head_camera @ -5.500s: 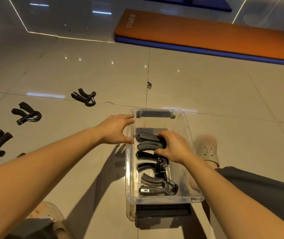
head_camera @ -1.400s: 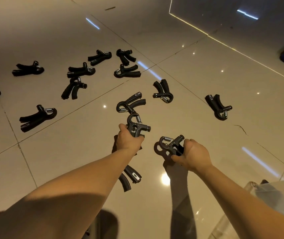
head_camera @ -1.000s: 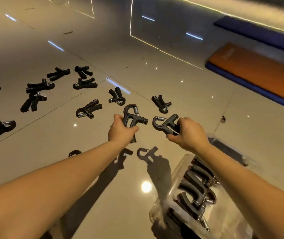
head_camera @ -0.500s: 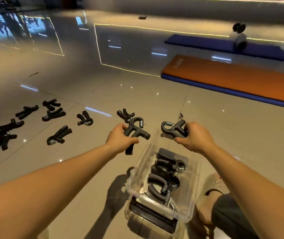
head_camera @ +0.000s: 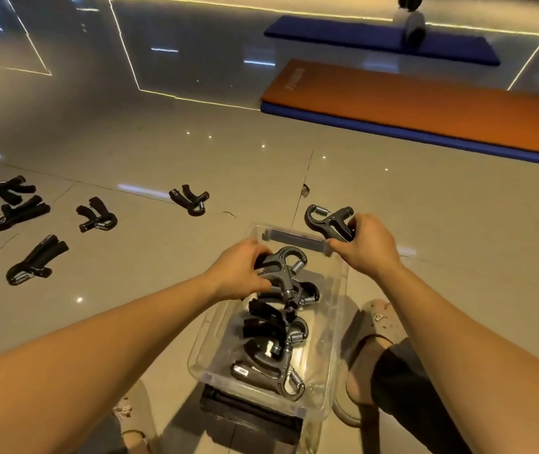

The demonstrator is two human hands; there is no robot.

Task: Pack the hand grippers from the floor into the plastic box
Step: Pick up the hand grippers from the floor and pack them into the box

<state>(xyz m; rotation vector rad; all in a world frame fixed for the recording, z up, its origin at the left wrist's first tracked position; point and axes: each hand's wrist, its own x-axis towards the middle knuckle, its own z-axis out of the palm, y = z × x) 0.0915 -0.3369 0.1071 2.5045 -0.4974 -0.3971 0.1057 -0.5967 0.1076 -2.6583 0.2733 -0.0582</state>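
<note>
Fingers [head_camera: 252, 253] round gripper [head_camera: 286, 268], handles pt. hidden

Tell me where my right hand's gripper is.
Head view, right of centre: the gripper is held in the right hand, just at the far end of the box.

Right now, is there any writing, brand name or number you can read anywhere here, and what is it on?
Orange mat: pale lettering near its left end, too blurred to read.
Nearest hand gripper in the plastic box: a small white label on one handle, too small to read.
No other text can be made out.
</note>
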